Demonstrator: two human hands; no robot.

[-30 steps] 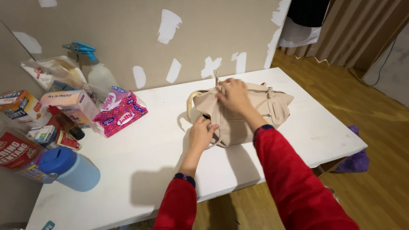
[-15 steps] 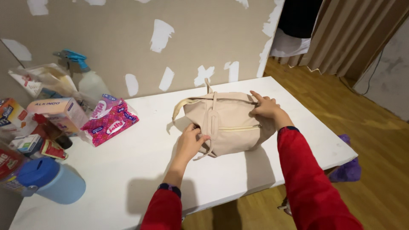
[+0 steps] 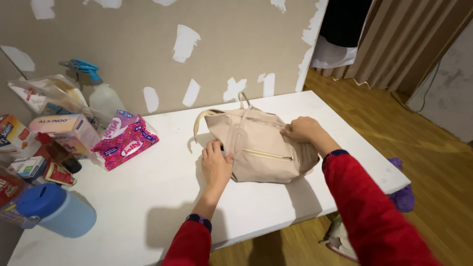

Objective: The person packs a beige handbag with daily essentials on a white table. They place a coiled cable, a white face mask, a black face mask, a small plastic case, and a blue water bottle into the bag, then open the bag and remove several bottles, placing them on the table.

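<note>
- The white table (image 3: 148, 197) lay bare in front of and to the left of the beige bag (image 3: 256, 148), open to a hand.
- The pink packet (image 3: 125, 140), boxes (image 3: 64, 129) and blue jug (image 3: 61, 209) crowded the left edge.
- The wall (image 3: 148, 59) closed off the far side just behind the bag.
- A narrow bare strip ran along the table's right edge.

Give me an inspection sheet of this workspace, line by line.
Surface: white table, bare at the front.
Job's things: beige bag lying flat, zip facing up.
Clutter: pink tissue pack, spray bottle, blue-lidded jug, boxes crowd the left end.
Hands: left hand on the bag's left edge; right hand gripping its right side.
Cables: one thin cable down the far right wall.
Surroundings: patched wall, curtain, wood floor, purple bag.
</note>
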